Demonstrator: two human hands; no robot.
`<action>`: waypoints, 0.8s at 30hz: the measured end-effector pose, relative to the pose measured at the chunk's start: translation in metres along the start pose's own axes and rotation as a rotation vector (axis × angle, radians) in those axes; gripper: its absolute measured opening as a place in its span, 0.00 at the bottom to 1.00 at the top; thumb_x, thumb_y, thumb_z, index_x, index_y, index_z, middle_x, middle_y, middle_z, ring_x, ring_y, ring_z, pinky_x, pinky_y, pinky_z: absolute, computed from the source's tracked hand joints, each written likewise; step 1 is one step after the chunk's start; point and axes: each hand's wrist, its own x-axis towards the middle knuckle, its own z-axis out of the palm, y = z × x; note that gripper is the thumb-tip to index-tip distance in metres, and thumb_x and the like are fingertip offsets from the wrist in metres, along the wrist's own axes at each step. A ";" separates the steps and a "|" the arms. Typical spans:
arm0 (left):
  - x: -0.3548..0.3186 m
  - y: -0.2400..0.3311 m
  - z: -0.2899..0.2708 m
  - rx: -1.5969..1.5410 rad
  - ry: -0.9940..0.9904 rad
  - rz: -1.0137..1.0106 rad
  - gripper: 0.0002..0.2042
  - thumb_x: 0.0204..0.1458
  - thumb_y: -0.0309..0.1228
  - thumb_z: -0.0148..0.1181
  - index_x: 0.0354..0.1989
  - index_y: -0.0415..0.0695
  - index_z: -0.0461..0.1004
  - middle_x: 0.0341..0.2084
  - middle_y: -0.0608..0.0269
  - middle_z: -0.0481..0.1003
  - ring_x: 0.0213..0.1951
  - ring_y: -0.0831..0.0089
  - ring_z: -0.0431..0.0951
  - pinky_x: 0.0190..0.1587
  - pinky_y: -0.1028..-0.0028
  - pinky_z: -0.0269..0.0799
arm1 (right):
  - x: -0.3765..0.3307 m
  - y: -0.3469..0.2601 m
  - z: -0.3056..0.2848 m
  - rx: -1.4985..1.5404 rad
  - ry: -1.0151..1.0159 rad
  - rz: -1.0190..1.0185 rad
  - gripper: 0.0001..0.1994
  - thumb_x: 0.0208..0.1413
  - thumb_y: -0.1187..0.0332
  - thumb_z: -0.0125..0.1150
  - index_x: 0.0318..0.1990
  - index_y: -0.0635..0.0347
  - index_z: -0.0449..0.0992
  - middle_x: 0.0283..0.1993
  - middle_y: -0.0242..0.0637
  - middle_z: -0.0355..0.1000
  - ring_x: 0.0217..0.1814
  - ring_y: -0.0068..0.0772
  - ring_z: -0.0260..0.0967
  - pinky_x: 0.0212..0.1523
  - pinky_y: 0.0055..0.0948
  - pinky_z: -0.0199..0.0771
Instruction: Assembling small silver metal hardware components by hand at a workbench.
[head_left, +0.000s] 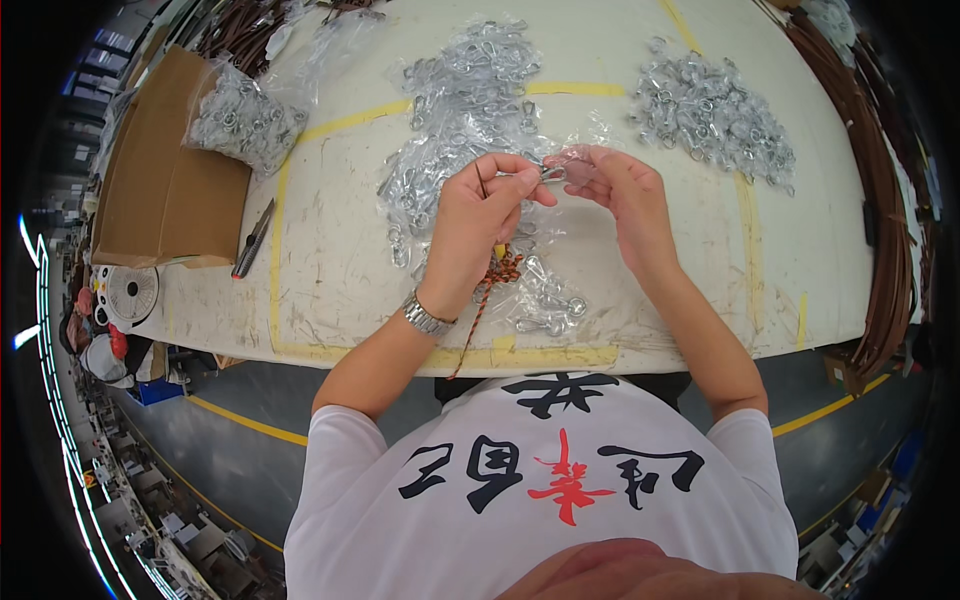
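Note:
Above the table my two hands meet at a small silver metal snap hook [552, 173]. My left hand [480, 215] is closed, its thumb and forefinger pinching one end of the hook. A dark, thin strand passes by its fingers. My right hand [632, 200] is closed on a small clear plastic bag [574, 160] at the hook's other end; whether the hook is fully out of the bag I cannot tell. Below my left hand lies an orange-and-black braided cord [505, 268], bunched up with one end trailing toward me. Several bagged hooks [550, 305] lie beside it.
A large heap of bagged metal hooks [465, 110] covers the table's middle, and another heap [710, 110] lies at right. On the left are a cardboard box [165, 170], a filled plastic bag [245, 120] and a utility knife [254, 238]. Brown strips [880, 200] hang along the right edge.

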 end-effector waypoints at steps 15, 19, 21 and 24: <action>-0.009 -0.008 0.009 -0.027 -0.051 -0.008 0.19 0.66 0.28 0.60 0.64 0.38 0.67 0.35 0.59 0.84 0.18 0.89 0.60 0.20 0.84 0.52 | -0.014 0.006 0.011 -0.015 -0.022 0.057 0.19 0.74 0.60 0.54 0.59 0.67 0.78 0.53 0.42 0.82 0.53 0.30 0.81 0.60 0.34 0.78; -0.008 -0.007 0.012 -0.039 -0.078 -0.020 0.20 0.67 0.29 0.58 0.65 0.37 0.67 0.33 0.62 0.83 0.19 0.89 0.61 0.21 0.84 0.53 | -0.015 0.001 0.014 -0.039 -0.054 0.004 0.19 0.74 0.63 0.54 0.63 0.67 0.75 0.55 0.41 0.81 0.55 0.29 0.80 0.61 0.33 0.77; -0.011 -0.004 0.012 -0.030 -0.065 -0.012 0.20 0.67 0.29 0.58 0.65 0.37 0.67 0.33 0.63 0.83 0.19 0.89 0.61 0.21 0.85 0.53 | -0.016 -0.001 0.018 -0.054 -0.075 -0.005 0.19 0.73 0.64 0.54 0.64 0.68 0.74 0.56 0.41 0.81 0.56 0.28 0.79 0.61 0.32 0.76; -0.012 -0.002 0.011 0.027 -0.053 0.002 0.20 0.68 0.30 0.58 0.65 0.37 0.68 0.32 0.64 0.82 0.19 0.89 0.60 0.21 0.85 0.53 | -0.012 0.000 0.025 -0.014 -0.107 0.009 0.17 0.73 0.68 0.53 0.62 0.68 0.76 0.55 0.38 0.82 0.43 0.18 0.73 0.54 0.24 0.75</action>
